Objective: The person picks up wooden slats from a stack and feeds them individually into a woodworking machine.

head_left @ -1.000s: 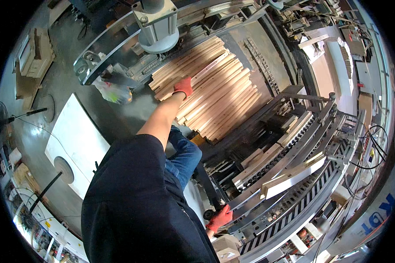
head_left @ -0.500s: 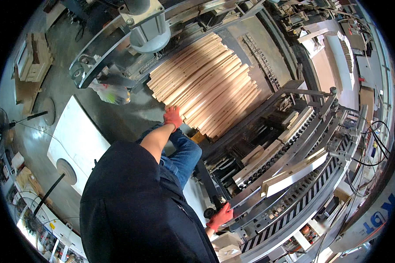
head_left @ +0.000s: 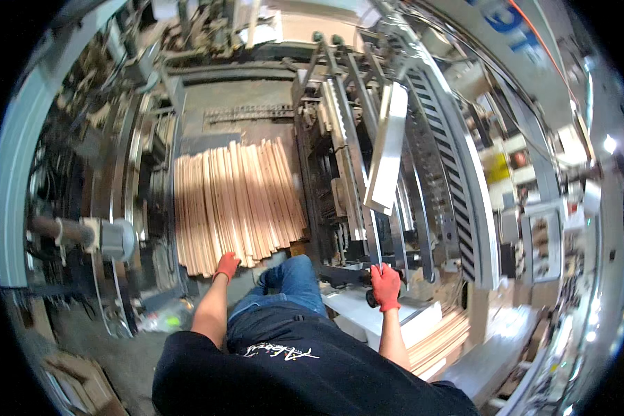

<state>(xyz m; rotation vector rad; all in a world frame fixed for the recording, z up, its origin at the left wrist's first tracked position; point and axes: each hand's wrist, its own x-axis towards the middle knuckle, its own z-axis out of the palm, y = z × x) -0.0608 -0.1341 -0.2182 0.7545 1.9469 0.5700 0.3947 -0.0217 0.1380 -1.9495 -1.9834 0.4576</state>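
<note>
The wooden strips (head_left: 239, 201) lie side by side in a broad, close-packed layer on the flat bed (head_left: 246, 93) of the machine, in front of the person and a little to the left, their lengths running away from the body and their near ends uneven. The left hand (head_left: 227, 265), in a red glove, is at these near ends with its fingers partly bent; whether it grasps a strip or only touches the ends, I cannot tell. The right hand (head_left: 385, 284), gloved alike, is curled at the near end of a long metal rail (head_left: 373, 243), just beside a black knob (head_left: 371, 299); how firmly it holds, I cannot tell. Farther along the rails, a long pale piece (head_left: 387, 149) lies lengthwise across them, left of a black-and-white striped edge (head_left: 444, 166). More strips (head_left: 444, 340) lie in a pile near the right forearm, and a clear plastic bag (head_left: 163, 319) sits at the left.
</note>
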